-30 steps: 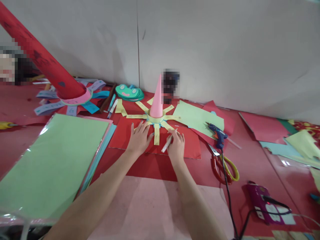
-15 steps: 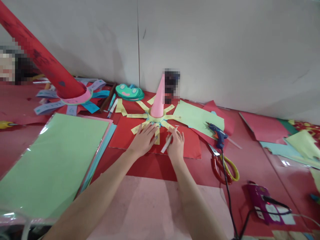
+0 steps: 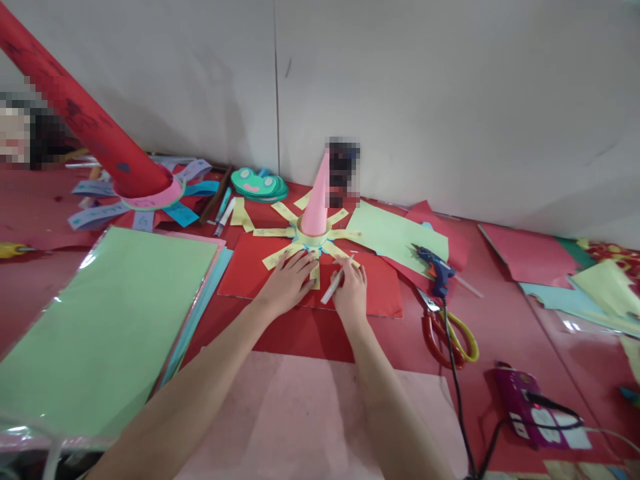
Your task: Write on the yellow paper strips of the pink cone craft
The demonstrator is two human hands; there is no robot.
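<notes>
A pink paper cone stands upright in a yellow paper ring, with yellow paper strips spreading out around it. Beneath lies a red paper sheet. My left hand rests flat on the near strips with its fingers stretched out. In my right hand is a slim white pen, held tilted with its upper end toward the strip at front right. The pen's tip and what it touches are too small to make out.
A hot glue gun and red-and-yellow-handled scissors lie on the right, with a cable running forward. Beyond them is a purple box. Green paper lies left, below a red paper tube. Green frog cutouts sit behind.
My right hand and the pen have shifted very slightly left and down. My left hand stays almost in place on the strips.
</notes>
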